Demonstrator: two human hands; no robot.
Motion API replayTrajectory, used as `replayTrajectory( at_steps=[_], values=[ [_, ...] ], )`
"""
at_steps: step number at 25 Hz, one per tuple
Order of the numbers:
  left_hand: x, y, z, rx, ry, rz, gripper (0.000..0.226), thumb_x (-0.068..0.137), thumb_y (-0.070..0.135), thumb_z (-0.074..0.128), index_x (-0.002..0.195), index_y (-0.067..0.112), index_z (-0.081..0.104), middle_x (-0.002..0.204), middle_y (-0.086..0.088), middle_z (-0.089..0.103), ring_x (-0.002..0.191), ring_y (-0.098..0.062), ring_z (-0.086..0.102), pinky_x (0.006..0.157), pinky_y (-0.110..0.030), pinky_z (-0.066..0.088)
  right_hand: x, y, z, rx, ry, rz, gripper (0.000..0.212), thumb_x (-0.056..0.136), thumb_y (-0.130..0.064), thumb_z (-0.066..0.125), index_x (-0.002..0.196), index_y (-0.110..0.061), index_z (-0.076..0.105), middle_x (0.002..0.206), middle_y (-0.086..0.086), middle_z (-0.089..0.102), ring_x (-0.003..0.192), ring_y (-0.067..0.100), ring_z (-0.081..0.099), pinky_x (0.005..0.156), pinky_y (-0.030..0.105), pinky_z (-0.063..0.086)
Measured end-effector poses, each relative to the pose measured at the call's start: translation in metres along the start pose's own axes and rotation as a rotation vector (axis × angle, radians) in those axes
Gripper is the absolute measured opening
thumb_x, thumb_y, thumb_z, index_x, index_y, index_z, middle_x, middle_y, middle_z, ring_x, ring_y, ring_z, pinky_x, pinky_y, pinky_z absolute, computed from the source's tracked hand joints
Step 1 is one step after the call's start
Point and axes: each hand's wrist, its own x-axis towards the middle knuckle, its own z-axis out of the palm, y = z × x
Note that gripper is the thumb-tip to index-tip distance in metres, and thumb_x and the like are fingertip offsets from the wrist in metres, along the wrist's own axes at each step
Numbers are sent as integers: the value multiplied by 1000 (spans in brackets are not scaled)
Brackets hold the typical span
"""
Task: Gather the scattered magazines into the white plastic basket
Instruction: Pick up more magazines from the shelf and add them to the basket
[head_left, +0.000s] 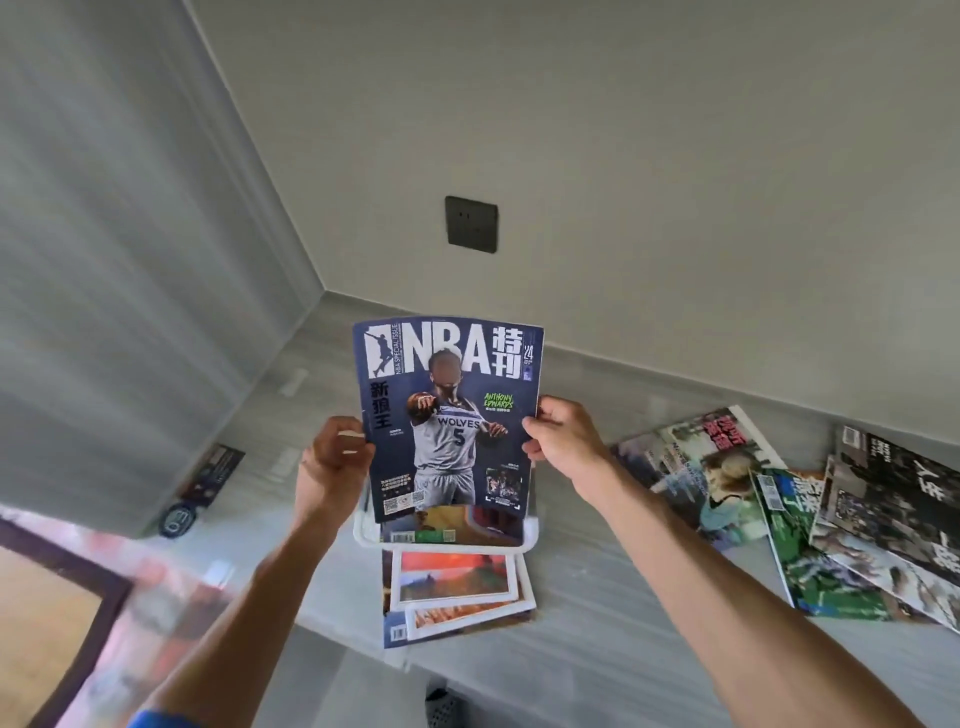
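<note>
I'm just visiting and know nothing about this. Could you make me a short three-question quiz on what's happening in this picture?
1. True or false: both the left hand and the right hand hold the NBA magazine.
2. What is right below the held magazine? A) white plastic basket B) wall socket C) sandal
3. On which side do the scattered magazines lie?

Key: 1 true; 2 A; 3 the person's right.

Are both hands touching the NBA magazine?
Touching. The head view shows the left hand gripping the NBA magazine at its left edge and the right hand at its right edge, fingers wrapped over the cover.
</note>
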Motion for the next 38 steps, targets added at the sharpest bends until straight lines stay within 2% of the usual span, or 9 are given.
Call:
replayTrajectory(
  at_steps=[3,8,14,17,22,26,31,34,38],
  values=[
    [12,-33,-5,101,-114,8,21,79,-5,63,86,14,58,83,-7,74,69,-25,68,61,-39,58,14,18,33,-59,48,96,13,91,-10,54,89,-6,66,77,3,66,54,11,58,62,33,48],
    [36,-58,7,189,-190,38,33,75,-3,68,72,28,55,70,9,71,58,-6,66,44,-11,44,17,37,45,79,142,227,26,91,2,49,103,-13,66,82,2,66,64,15,59,60,28,54],
    [32,-59,32,448,-173,-3,32,73,9,63,103,19,56,94,-4,67,74,-26,59,61,-31,44,8,52,36,-94,160,150,39,85,-6,59,123,-14,58,117,-1,58,100,20,62,90,37,53],
    [13,-46,41,447,-66,89,42,74,19,62,114,15,51,103,-7,50,81,-25,51,65,-35,42,-13,73,12,-53,123,143,38,87,-7,59,123,-17,58,124,-2,58,101,19,64,90,39,56],
    [-58,12,114,327,-278,393,35,81,2,64,111,18,53,104,-4,59,88,-24,60,74,-41,54,-54,149,-83,53,256,327,37,85,-2,54,121,-13,61,125,6,62,114,22,60,99,45,52],
    [-126,43,200,219,-540,377,38,81,-3,62,116,11,59,114,-7,63,94,-21,61,82,-42,54,-86,206,-178,-130,314,449,39,86,-8,54,124,-10,60,132,10,62,120,24,58,101,36,47],
    [-189,64,286,306,-725,388,45,86,7,59,128,20,53,130,-3,59,109,-16,56,91,-37,51,-92,252,-298,-455,348,408,49,84,-14,58,132,-16,52,134,9,60,113,26,61,84,27,46],
    [-204,71,310,353,-718,401,48,86,10,58,132,22,51,134,-1,57,117,-16,54,95,-38,49,-62,266,-349,-614,321,331,61,83,-10,61,140,-16,40,145,9,48,125,29,52,101,41,47],
    [-215,64,318,427,-700,392,49,86,13,60,133,24,51,134,2,57,117,-15,54,96,-37,48,-34,291,-389,-798,310,327,83,84,-16,67,151,-15,18,164,9,5,147,33,19,114,55,31]
  ],
)
